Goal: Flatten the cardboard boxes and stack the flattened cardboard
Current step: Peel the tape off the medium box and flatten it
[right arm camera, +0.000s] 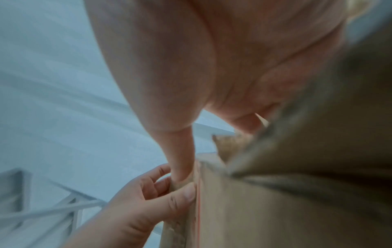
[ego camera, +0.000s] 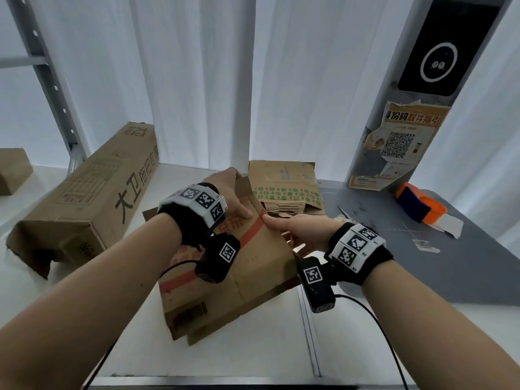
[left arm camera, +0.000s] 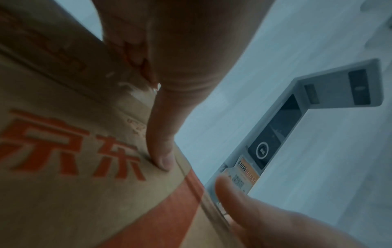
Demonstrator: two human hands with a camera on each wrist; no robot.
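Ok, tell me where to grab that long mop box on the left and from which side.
Take the long box by its near end, from your own side: that end is torn open with loose flaps, so fingers can hook over the cardboard edge. Both the left hand and right hand currently hold the red-striped box.

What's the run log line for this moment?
phase: flattening | left hand: grips red-striped box top edge | right hand: grips same box's right side | box: partly collapsed, not stacked
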